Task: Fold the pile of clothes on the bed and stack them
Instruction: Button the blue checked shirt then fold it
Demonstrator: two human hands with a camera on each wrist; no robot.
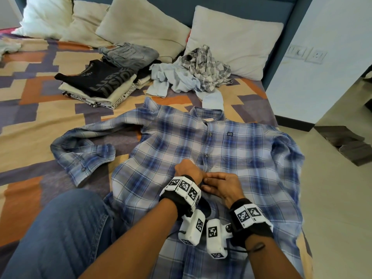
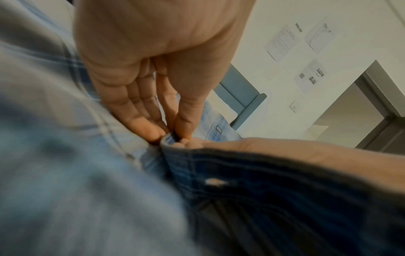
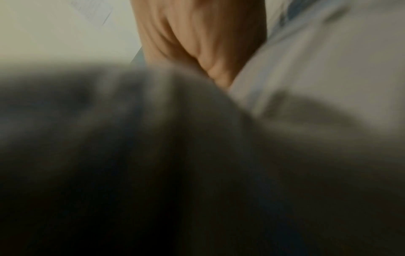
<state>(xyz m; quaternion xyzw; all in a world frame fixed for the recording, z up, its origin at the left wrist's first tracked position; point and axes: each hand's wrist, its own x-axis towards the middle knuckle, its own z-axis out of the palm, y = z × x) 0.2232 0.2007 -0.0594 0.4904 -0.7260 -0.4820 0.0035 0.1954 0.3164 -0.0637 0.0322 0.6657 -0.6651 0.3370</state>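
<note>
Far left of the bed point(image 1: 24, 109), a stack of folded clothes point(image 1: 96, 85) lay finished, a black printed top uppermost, with folded grey jeans point(image 1: 128, 53) just behind it. To its right, near the pillows point(image 1: 231, 43), an unfolded pile point(image 1: 191, 75) remained: a pale blue garment and a grey checked shirt tangled together, untouched. In the near centre the blue plaid shirt point(image 1: 201, 141) lay spread face up, collar toward the far side, its left-side sleeve crooked out over the bedspread, its right edge draped off the bed's side. Left hand point(image 1: 188, 171) sat at the placket about mid-chest; the left wrist view showed thumb and fingertips point(image 2: 151, 131) pinching the placket edge. Right hand point(image 1: 223, 186) met it from the right, fingers curled, its fingertips also nipping that same fabric edge; the right wrist view was too blurred to add anything. Judgement: a button was being fastened before folding; two buttons above appeared closed. Progress estimate: roughly half or more done. Left to do: finish the placket, fold this shirt, stack it, then the two garments in the pile.
</note>
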